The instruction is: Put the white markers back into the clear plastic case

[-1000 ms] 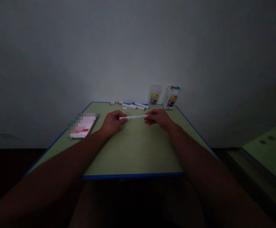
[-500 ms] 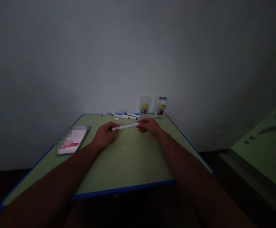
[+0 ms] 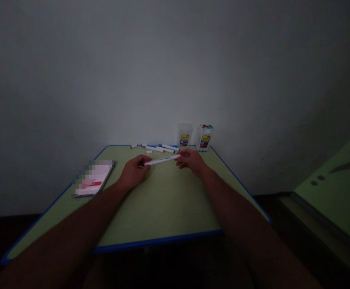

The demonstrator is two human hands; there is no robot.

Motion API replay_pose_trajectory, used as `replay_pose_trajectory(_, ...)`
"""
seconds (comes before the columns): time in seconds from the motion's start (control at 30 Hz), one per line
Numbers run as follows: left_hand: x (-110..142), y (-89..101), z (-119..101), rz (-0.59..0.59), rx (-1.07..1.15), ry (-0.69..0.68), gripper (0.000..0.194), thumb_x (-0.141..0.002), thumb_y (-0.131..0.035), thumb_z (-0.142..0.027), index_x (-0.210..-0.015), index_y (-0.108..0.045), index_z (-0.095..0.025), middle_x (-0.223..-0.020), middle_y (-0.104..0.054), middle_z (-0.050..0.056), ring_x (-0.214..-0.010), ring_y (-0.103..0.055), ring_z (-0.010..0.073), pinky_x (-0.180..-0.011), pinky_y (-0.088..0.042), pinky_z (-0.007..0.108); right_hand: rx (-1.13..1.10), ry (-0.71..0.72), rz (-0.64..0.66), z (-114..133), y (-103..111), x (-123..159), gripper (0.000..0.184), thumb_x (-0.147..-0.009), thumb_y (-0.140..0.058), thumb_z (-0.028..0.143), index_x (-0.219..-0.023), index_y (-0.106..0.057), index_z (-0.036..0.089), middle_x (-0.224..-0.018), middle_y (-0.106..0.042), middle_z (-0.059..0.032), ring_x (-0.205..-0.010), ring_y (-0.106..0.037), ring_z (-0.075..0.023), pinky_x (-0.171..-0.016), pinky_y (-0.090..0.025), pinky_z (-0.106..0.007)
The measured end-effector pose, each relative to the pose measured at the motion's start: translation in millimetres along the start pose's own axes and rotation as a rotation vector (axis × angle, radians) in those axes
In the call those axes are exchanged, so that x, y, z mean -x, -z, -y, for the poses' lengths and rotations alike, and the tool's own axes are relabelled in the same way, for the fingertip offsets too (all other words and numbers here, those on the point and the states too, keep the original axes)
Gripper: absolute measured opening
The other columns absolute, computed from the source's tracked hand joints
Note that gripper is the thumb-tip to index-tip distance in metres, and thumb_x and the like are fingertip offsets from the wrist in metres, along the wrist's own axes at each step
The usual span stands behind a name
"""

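A white marker [image 3: 163, 159] is stretched between my two hands above the middle of the table, its right end slightly higher in the picture. My left hand [image 3: 135, 171] pinches the left end between thumb and fingers. At the other end, the fingertips of my right hand [image 3: 192, 161] are closed on the marker. My fingers cover both ends, so I cannot tell whether it is capped. Just beyond, several white markers [image 3: 155, 148] lie on the table, and a loose cap with an orange end [image 3: 148, 152] is close to my left hand.
The green table [image 3: 159, 208] has a blue edge and meets the wall at the back. A clear case [image 3: 184, 135] and a second case filled with markers [image 3: 205, 138] stand at the back right. A tablet [image 3: 95, 178] lies at the left.
The view has shifted slightly. Both hands still hold the marker; small printing on its barrel now shows more clearly.
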State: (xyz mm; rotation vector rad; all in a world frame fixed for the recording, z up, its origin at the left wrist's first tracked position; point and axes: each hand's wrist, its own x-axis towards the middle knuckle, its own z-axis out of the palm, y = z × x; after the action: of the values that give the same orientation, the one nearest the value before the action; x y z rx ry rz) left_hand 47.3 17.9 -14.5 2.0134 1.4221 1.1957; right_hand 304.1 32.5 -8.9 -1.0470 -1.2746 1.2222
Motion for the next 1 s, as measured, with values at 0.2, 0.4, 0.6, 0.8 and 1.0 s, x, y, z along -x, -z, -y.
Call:
replay_pose_trajectory(0.2, -1.1, 0.6, 2.0, -0.043, 0.011, -0.007, 0.019, -0.073, -0.065, -0.028, -0.090, -0.071, -0.020, -0.086, -0.072, 0.004, -0.079, -0.065, 0.0202, -0.077, -0.051, 0.033, 0.020, 0.044, 0.010, -1.5, 1.6, -1.2, 0.030, -0.059, -0.081, 0.015, -0.084, -0.064, 0.017, -0.066, -0.068, 0.0013, -0.055, -0.065, -0.0128, -0.050, -0.055, -0.024)
replay_pose_trajectory(0.4, -1.0, 1.2, -0.1, -0.061, 0.019, 0.001, 0.015, -0.072, -0.065, -0.024, -0.086, -0.070, -0.022, -0.085, -0.072, 0.003, -0.078, -0.065, 0.0198, -0.077, -0.052, 0.034, 0.027, 0.071, 0.030, -3.4, 2.5, -1.3, 0.032, -0.055, -0.078, 0.015, -0.084, -0.064, 0.017, -0.068, -0.068, 0.0010, -0.058, -0.065, -0.0132, -0.051, -0.055, -0.025)
replay_pose_trajectory(0.6, -1.7, 1.0, 0.0, -0.070, 0.027, 0.009, 0.014, -0.072, -0.067, -0.024, -0.085, -0.070, -0.022, -0.083, -0.072, 0.002, -0.077, -0.065, 0.0197, -0.075, -0.052, 0.033, 0.023, 0.068, 0.039, -4.5, 3.6, -1.7, 0.032, -0.056, -0.079, 0.018, -0.085, -0.065, 0.018, -0.067, -0.068, 0.0013, -0.058, -0.065, -0.0133, -0.052, -0.055, -0.025)
replay_pose_trajectory(0.8, -1.7, -2.7, 3.6, -0.059, 0.030, -0.016, 0.014, -0.074, -0.066, -0.024, -0.087, -0.069, -0.021, -0.086, -0.072, 0.002, -0.080, -0.066, 0.0195, -0.077, -0.052, 0.033, 0.033, 0.068, 0.016, -2.7, 4.5, -1.6, 0.033, -0.058, -0.083, 0.024, -0.086, -0.066, 0.018, -0.067, -0.067, 0.0017, -0.055, -0.063, -0.0121, -0.052, -0.056, -0.026)
replay_pose_trajectory(1.0, -0.6, -6.3, 2.2, -0.043, 0.054, -0.018, 0.013, -0.074, -0.065, -0.022, -0.087, -0.067, -0.021, -0.088, -0.072, 0.003, -0.080, -0.066, 0.0191, -0.078, -0.053, 0.033, 0.031, 0.065, -0.032, -0.3, 4.1, -0.8, 0.033, -0.060, -0.085, 0.028, -0.086, -0.067, 0.017, -0.072, -0.069, -0.0005, -0.060, -0.066, -0.0129, -0.053, -0.056, -0.025)
